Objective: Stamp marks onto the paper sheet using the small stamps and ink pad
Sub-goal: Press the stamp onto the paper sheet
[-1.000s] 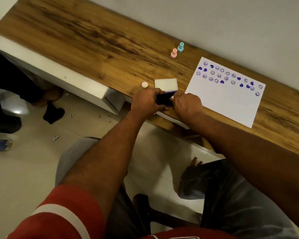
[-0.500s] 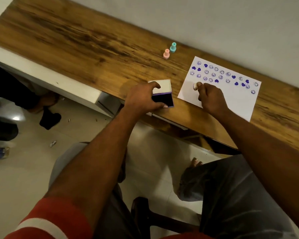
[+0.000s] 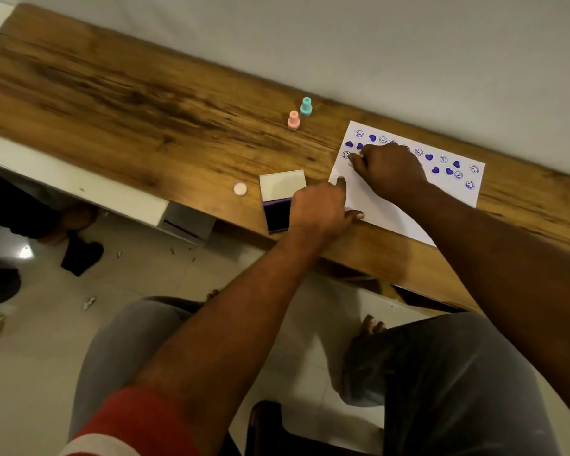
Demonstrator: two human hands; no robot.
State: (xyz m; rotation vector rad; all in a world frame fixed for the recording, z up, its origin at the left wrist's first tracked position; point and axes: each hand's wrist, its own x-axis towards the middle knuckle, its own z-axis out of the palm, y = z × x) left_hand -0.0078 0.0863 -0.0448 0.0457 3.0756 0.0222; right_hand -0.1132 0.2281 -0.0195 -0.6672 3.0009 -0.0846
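The right hand pinches, fingers curled, a mostly hidden small stamp at the paper sheet's ten-o'clock corner, while the left hand, forefinger and thumb spread wide, presses the sheet's eight-o'clock edge, the ink pad at its nine o'clock.

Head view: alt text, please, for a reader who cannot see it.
Right hand presses a small stamp onto a paper sheet of purple marks; left hand steadies its edge. An open ink pad, pink stamp and teal stamp sit on the wooden desk.

Wood desk, wht wall, tile flr
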